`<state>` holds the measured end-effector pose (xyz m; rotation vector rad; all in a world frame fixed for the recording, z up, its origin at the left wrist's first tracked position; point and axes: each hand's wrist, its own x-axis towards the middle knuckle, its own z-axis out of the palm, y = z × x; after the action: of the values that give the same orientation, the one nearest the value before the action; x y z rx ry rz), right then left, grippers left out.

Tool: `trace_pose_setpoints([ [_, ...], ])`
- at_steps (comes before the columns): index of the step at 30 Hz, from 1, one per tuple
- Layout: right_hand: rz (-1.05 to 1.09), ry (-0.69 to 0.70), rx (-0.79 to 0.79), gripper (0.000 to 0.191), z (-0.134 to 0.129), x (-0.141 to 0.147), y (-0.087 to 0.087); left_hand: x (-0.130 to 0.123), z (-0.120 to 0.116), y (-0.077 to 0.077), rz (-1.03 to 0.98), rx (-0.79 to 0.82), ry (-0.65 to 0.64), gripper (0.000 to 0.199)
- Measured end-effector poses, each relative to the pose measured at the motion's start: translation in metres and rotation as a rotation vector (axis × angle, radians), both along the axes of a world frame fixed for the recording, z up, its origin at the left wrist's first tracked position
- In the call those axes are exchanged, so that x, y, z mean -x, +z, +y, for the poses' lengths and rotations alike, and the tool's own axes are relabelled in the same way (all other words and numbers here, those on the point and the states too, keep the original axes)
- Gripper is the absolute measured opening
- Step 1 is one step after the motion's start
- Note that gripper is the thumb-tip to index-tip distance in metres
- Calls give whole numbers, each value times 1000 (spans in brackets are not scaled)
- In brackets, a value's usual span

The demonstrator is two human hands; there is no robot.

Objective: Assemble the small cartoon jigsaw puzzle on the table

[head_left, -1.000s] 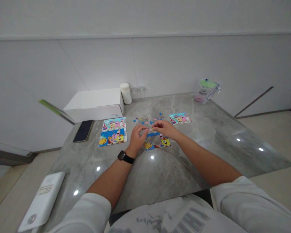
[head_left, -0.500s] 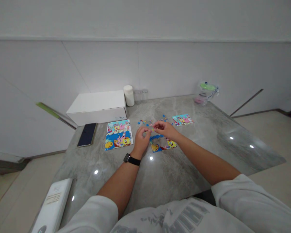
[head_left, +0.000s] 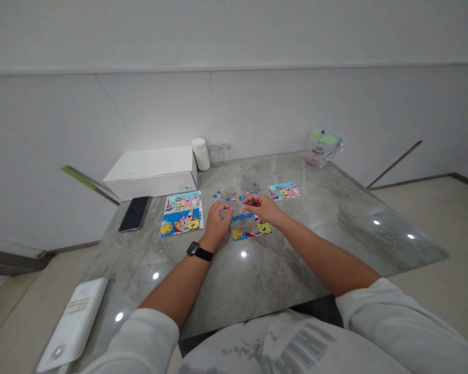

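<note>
**Hands met over a half-built puzzle on the marble table**

The grey marbled table (head_left: 296,259) stood against a plain white panelled wall, its polished top catching ceiling lights. The left hand (head_left: 217,221), a black watch (head_left: 199,251) at the wrist, was curled with fingertips drawn together; the right hand (head_left: 262,206) reached in beside it, fingers pinched. Whether either held a piece was too small to tell. Just beneath them lay the partly built puzzle (head_left: 250,228), an open gap in its middle, with loose pieces (head_left: 234,196) scattered just behind.

Left of the hands lay two finished picture cards (head_left: 182,213), then a dark phone (head_left: 134,213) near the table's left edge. A white box (head_left: 152,171), a white cylinder (head_left: 200,154) and two clear jars (head_left: 220,154) lined the back. Another picture card (head_left: 284,190) lay to the right, a bagged container (head_left: 322,148) in the far corner. A white device (head_left: 75,324) sat at the near left corner. The right half of the top was bare out to its angled edge, pale floor beyond.
</note>
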<state>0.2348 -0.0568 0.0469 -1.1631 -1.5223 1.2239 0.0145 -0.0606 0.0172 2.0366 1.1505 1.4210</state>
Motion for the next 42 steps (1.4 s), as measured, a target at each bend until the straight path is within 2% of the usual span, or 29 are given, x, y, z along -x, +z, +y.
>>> trace_pose_setpoints([
  [5, 23, 50, 0, 33, -5, -15, 1, -11, -11, 21, 87, -30, -44, 15],
  [8, 56, 67, 3, 34, -8, -21, 0, -25, -23, 25, 79, 13, -9, 14],
  [14, 123, 93, 87, 40, -16, -27, -16, -48, -35, 14, 59, 102, 72, 11],
  [18, 148, 71, 53, 38, -19, -27, -27, -46, -36, 8, 65, 150, 81, 11],
  [21, 142, 0, 43, 36, -21, -28, -33, -43, -33, 5, 51, 172, 63, 13],
  [23, 109, -53, 1, 34, -23, -31, -36, -43, -30, 1, 48, 178, 51, 13],
  [26, -57, -80, -174, 28, -25, -36, -38, -45, -24, -3, 77, 171, 19, 13],
  [28, -185, -72, -278, 25, -25, -38, -39, -47, -20, -3, 92, 160, 5, 12],
  [30, -245, -58, -305, 24, -24, -39, -40, -49, -19, -1, 96, 148, 2, 11],
  [36, -185, -22, -239, 26, -26, -35, -42, -51, -24, 7, 148, 136, -1, 11],
  [42, -110, 4, -212, 28, -28, -37, -45, -53, -23, 4, 168, 155, -16, 13],
])
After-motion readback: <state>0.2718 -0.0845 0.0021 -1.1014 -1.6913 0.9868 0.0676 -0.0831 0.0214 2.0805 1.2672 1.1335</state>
